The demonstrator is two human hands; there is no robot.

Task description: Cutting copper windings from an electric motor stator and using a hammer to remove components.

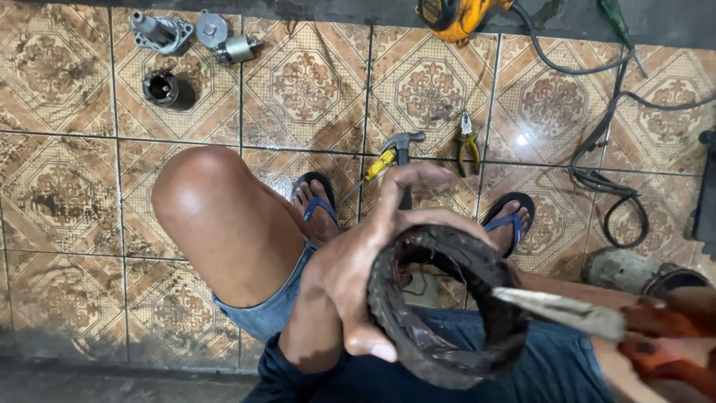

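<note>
Here, from the head view, the left hand (350, 276) wraps its fingers around a dark, greasy ring-shaped winding (440, 306) above the lap. The right hand (671, 336), cut by the frame's edge, clasps orange-handled long-nose pliers (567, 310), tip touching the ring's rim. Three grey metal parts (194, 33) lie well apart on bare tiled floor (67, 224).

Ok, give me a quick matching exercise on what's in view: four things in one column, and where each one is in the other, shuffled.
Things:
1. dark ring-shaped winding
2. long-nose pliers
3. hammer
4. metal cylinder parts

Places:
A. on the tiles, top left
B. gripped in the left hand
C. on the floor between the two sandalled feet
D. coming in from the right, tip on the ring

Pairs: 1-B, 2-D, 3-C, 4-A
</note>
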